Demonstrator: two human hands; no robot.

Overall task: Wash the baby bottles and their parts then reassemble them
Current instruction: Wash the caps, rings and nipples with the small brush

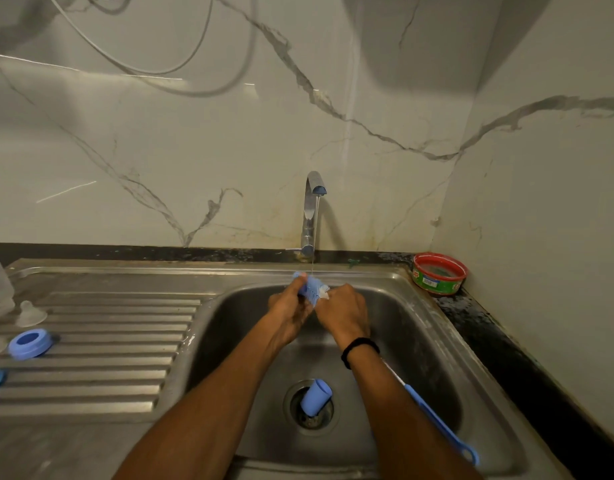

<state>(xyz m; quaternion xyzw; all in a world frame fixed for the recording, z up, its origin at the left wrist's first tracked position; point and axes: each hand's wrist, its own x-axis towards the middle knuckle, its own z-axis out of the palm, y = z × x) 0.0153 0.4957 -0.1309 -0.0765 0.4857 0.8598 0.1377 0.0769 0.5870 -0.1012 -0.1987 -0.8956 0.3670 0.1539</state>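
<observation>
Under the running faucet [314, 209], left hand [288, 306] and right hand [343, 308] both grip a blue bottle brush [312, 289] — bristles between them.

**Tight Under the Tap**

Left hand [288, 306] and right hand [343, 310] crowd the sink's [419, 341] far end beneath the tap [310, 216]. A blue cap [316, 396] covers the drain [298, 416]; the brush [437, 420] handle lines the right wall. The drainboard's [125, 358] middle ribs lie open.
</observation>
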